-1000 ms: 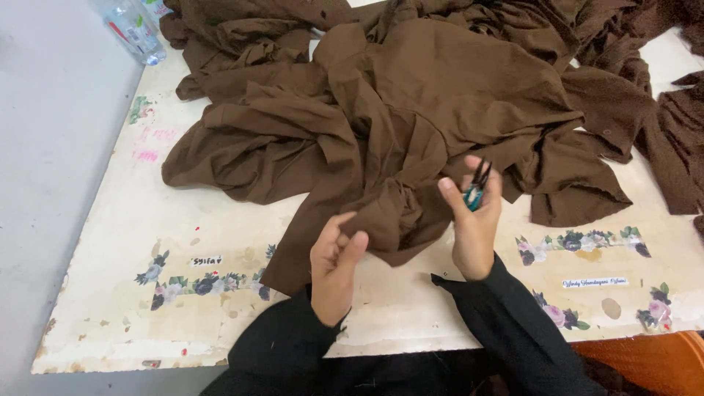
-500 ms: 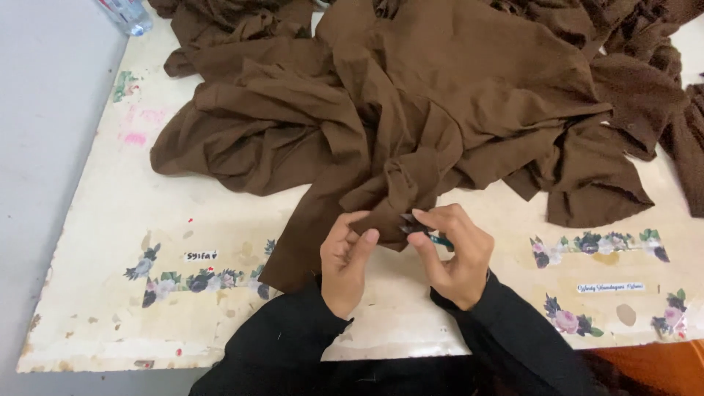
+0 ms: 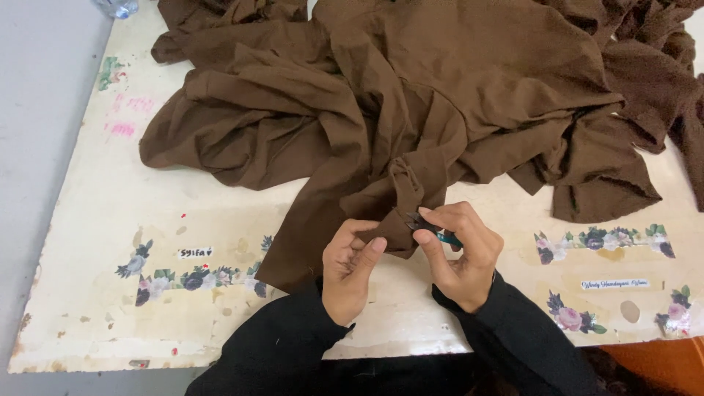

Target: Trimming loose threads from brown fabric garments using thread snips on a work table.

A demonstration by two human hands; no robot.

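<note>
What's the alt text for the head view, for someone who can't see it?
A person's left hand pinches an edge of rumpled dark brown fabric while the right hand holds small teal-handled thread snips at that edge. The cloth is heaped across a worn cream table with floral stickers; both arms wear black sleeves.

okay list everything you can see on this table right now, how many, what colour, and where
brown fabric: one large crumpled heap, dark brown, across the upper and middle table
thread snips: one pair, dark blades with teal handle, at a fabric edge near the front
table: one, cream, worn and stained, filling the view
flower stickers: several strips, purple, pink and green, along the front edge
small labels: two, white, near the stickers
plastic bottle: one, clear, top left corner, partly cut off
left hand: one, black sleeve, pinching the fabric edge
right hand: one, black sleeve, holding the snips
</note>
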